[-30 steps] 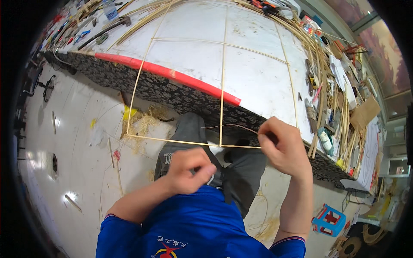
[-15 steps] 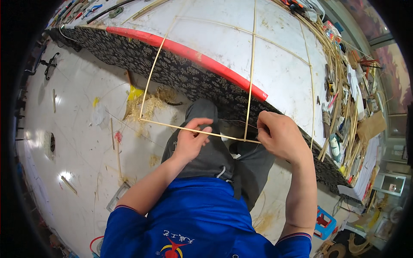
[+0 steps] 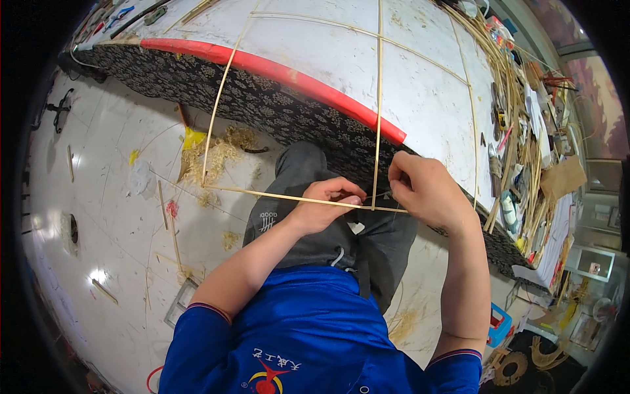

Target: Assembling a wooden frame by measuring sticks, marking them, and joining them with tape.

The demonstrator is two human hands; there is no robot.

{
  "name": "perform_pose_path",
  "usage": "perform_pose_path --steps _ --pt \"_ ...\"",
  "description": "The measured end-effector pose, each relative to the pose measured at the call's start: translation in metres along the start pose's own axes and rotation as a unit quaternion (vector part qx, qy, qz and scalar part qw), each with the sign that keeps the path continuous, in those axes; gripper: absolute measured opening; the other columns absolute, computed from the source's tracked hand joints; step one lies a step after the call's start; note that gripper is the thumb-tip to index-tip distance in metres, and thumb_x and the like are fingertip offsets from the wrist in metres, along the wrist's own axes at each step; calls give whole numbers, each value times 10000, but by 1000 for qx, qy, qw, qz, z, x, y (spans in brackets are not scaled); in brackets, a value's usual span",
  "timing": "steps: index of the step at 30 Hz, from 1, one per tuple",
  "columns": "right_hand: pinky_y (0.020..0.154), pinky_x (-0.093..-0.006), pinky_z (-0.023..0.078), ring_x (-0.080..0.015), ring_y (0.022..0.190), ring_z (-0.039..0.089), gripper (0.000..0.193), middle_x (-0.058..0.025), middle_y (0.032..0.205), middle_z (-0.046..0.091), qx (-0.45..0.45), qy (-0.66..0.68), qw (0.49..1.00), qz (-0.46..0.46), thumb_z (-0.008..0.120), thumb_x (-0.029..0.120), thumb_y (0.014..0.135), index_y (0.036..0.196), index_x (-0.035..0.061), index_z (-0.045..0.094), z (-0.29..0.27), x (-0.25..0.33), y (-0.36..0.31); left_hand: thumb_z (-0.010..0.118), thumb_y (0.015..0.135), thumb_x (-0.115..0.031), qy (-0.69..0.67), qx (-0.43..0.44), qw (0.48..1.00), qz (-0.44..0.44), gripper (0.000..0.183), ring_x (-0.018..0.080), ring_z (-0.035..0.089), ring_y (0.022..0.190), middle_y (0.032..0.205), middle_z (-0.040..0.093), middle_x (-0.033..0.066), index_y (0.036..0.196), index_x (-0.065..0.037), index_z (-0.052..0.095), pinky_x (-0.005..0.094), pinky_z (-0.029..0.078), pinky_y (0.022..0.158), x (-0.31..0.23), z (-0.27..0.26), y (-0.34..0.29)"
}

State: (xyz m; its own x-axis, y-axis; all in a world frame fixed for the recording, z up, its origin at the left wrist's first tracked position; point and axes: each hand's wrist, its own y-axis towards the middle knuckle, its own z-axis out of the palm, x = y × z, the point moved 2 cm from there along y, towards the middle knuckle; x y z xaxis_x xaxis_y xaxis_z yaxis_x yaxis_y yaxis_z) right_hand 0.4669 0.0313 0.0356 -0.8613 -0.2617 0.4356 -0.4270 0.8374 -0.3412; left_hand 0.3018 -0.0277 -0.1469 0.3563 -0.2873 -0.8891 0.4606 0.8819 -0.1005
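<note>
A frame of thin pale bamboo strips (image 3: pixel 262 193) reaches from over the worktop to above my lap. Its near crosspiece meets a long strip (image 3: pixel 378 118) at a joint just between my hands. My left hand (image 3: pixel 326 205) is closed around the crosspiece left of that joint, with thumb and fingertips close together. On the right, my right hand (image 3: pixel 430 190) is in a pinch beside the joint. A fine thread-like line (image 3: pixel 382 195) runs toward its fingertips, which are partly hidden.
The white worktop (image 3: pixel 302 49) has a red padded edge (image 3: pixel 275 71) and a dark floral skirt. Bamboo strips, tools and a brown sheet (image 3: pixel 563 178) crowd its right side. Shavings (image 3: pixel 213 154) and loose sticks lie on the floor at left. A blue stool (image 3: pixel 500 325) stands at lower right.
My left hand has moved right along the crosspiece, up to the joint, and its fingers have closed. My right hand has stayed near the joint, lifting slightly.
</note>
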Motion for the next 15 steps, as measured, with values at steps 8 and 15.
perform_pose_path --steps 8,15 --pt "694 -356 523 -263 751 673 115 -162 808 664 -102 158 982 2 632 36 856 952 -17 599 12 -1 8 627 982 -103 -54 -10 998 -35 136 142 657 879 1128 671 93 1071 1 623 289 550 782 5 1 9" --pt "631 -245 511 -107 749 622 138 -45 848 642 -143 290 946 14 633 45 920 1046 3 594 49 -25 8 555 1032 -200 -252 20 961 -116 164 204 677 778 1131 640 113 1104 -55 529 352 583 706 8 17 17"
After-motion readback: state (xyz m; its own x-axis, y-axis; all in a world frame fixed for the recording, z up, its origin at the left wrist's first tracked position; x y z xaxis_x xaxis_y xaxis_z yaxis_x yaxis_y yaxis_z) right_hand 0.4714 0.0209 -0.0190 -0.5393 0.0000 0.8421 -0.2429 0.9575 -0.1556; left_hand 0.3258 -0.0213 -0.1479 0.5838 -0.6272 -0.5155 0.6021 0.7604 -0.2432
